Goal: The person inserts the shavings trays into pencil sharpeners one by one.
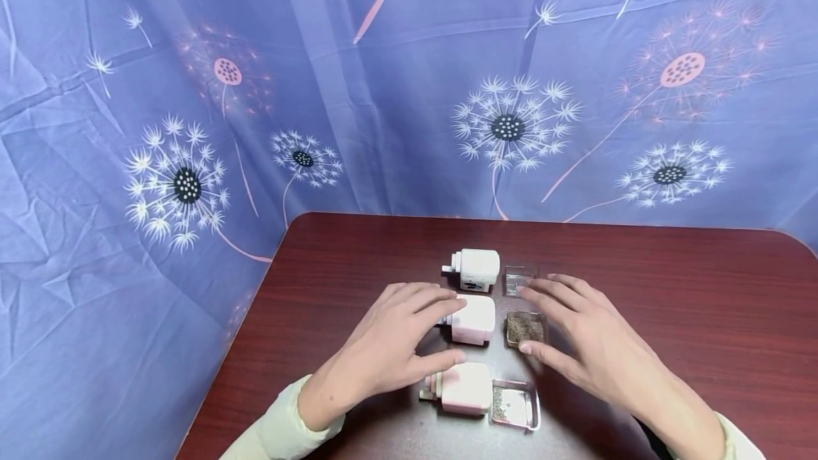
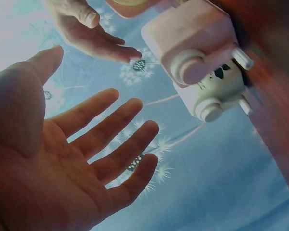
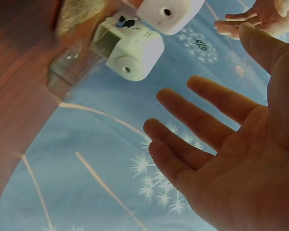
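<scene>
Three hand-crank pencil sharpeners lie in a column on the table: a white one farthest, a pinkish one in the middle, another pinkish one nearest. Beside them are their clear drawers: the far drawer, the middle drawer holding brown shavings, and the near drawer with some dark bits. Over the left side of the sharpeners hovers my left hand, fingers spread, holding nothing. My right hand hovers at the drawers, fingers extended and holding nothing. The right wrist view shows an opening in the white sharpener.
The dark red-brown wooden table extends to both sides. A blue curtain with dandelion prints hangs behind it and along its left side.
</scene>
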{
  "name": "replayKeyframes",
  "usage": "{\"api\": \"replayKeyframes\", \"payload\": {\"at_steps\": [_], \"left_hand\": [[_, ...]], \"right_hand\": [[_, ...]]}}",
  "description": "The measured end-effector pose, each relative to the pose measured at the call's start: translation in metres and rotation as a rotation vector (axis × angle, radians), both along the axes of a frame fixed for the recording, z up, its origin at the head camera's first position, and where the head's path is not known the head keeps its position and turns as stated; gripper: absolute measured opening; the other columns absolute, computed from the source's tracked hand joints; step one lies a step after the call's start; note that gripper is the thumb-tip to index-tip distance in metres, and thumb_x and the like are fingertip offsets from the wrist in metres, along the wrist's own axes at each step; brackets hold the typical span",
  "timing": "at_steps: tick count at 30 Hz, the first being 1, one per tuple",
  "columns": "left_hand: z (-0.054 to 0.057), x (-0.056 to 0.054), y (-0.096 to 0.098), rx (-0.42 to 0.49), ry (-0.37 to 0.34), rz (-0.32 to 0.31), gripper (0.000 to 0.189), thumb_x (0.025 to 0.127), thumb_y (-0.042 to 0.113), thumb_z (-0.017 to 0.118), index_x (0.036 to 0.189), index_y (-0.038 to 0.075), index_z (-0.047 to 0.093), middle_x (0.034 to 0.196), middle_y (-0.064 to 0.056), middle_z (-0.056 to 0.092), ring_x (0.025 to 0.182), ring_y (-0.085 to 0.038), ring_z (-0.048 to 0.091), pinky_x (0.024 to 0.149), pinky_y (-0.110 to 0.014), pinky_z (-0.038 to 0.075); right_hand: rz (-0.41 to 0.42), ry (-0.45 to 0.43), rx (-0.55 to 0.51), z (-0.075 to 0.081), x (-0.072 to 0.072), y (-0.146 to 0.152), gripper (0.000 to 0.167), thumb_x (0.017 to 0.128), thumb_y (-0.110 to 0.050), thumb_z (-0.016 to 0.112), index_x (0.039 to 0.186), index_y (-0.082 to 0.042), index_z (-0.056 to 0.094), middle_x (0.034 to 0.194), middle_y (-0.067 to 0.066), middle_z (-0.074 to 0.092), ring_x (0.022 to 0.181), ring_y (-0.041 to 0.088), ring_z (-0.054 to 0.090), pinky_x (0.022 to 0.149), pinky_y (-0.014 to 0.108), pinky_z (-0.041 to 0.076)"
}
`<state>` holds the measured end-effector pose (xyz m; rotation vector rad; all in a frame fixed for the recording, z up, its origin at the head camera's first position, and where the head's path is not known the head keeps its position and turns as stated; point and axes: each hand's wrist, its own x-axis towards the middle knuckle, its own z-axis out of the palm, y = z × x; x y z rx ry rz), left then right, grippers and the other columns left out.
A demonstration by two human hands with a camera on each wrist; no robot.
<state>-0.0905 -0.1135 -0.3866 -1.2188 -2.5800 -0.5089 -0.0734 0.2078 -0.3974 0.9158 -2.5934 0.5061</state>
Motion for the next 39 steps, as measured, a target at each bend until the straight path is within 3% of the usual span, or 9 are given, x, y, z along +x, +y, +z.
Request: {"api": "replayKeyframes", "payload": {"at_steps": [7,13,18,27,31,39], "left_hand": [[0.002,0.011,0.003,-0.061,0.013,-0.033,0.061,0.097,0.063,0.068,0.143,0.022,0.066,0.139,0.006,0.065,0.131,-0.014,0.058,0.112,-0.039,0.042],[0.000,0.020,0.004,-0.094,-0.009,-0.051,0.061,0.098,0.066,0.064,0.143,0.026,0.065,0.138,0.009,0.065,0.131,-0.012,0.057,0.111,-0.036,0.043],[-0.001,0.024,0.006,-0.112,-0.003,-0.070,0.063,0.099,0.068,0.061,0.148,0.029,0.062,0.137,0.011,0.064,0.130,-0.010,0.057,0.109,-0.035,0.043],[-0.007,0.028,0.011,-0.149,-0.037,-0.100,0.075,0.097,0.073,0.060,0.151,0.022,0.058,0.147,0.011,0.061,0.133,-0.007,0.057,0.107,-0.033,0.045],[-0.009,0.029,0.012,-0.171,-0.042,-0.105,0.076,0.095,0.074,0.061,0.150,0.022,0.059,0.149,0.011,0.061,0.132,-0.006,0.058,0.107,-0.032,0.045],[-0.014,0.031,0.013,-0.223,-0.082,-0.088,0.079,0.090,0.075,0.067,0.149,0.024,0.059,0.129,0.013,0.067,0.117,-0.010,0.063,0.100,-0.032,0.050]], "right_hand": [[0.019,0.002,0.028,0.005,0.010,-0.006,0.068,0.089,-0.054,0.081,0.141,-0.012,0.067,0.130,-0.001,0.068,0.122,0.028,0.059,0.106,0.048,0.040],[0.052,0.016,0.036,0.005,0.016,-0.010,0.066,0.093,-0.061,0.073,0.139,-0.014,0.068,0.129,-0.003,0.069,0.119,0.026,0.062,0.103,0.047,0.043],[0.050,-0.003,0.064,0.005,0.022,-0.013,0.068,0.088,-0.057,0.080,0.137,-0.011,0.070,0.128,-0.003,0.069,0.116,0.024,0.063,0.102,0.046,0.046],[0.050,-0.028,0.118,0.002,0.030,-0.019,0.069,0.082,-0.052,0.088,0.135,-0.012,0.071,0.131,0.001,0.071,0.117,0.023,0.066,0.099,0.047,0.052],[0.063,-0.072,0.156,0.000,0.032,-0.020,0.072,0.080,-0.052,0.089,0.138,-0.013,0.068,0.131,0.003,0.070,0.117,0.026,0.066,0.097,0.050,0.054],[0.017,-0.210,0.220,-0.005,0.036,-0.023,0.081,0.072,-0.056,0.093,0.136,-0.014,0.068,0.114,-0.006,0.070,0.100,0.019,0.070,0.084,0.045,0.060]]}}
